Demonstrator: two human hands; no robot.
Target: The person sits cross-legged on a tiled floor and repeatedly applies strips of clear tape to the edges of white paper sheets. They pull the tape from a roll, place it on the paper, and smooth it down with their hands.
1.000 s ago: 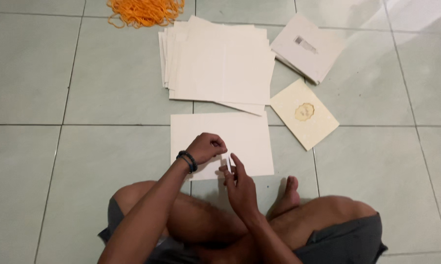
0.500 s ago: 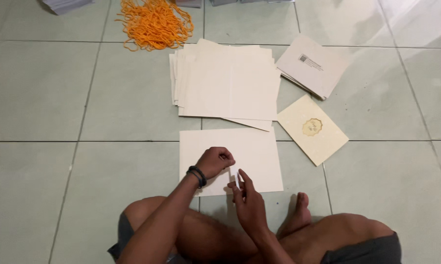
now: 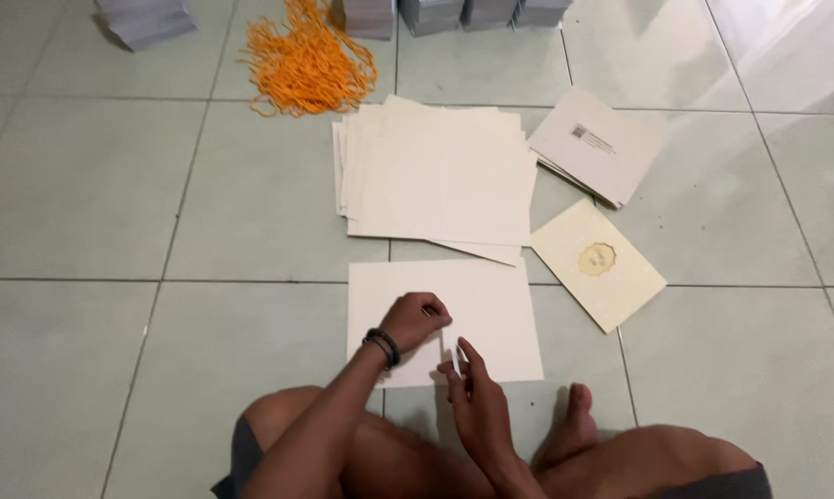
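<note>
Cream sheet (image 3: 491, 310) lies flat on the floor tiles (image 3: 84, 203) at twelve o'clock from my knees. My left hand (image 3: 415, 321) is curled shut on its near edge; my right hand (image 3: 472, 393) pinches a small white strip (image 3: 456, 360). Unworked sheets (image 3: 440, 171) wait stacked at twelve, so most work remains, I judge.

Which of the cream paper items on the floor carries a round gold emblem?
The single cream card lying tilted to the right of the sheet under the hands. The big stack of cream sheets and that lone cream sheet are plain.
</note>
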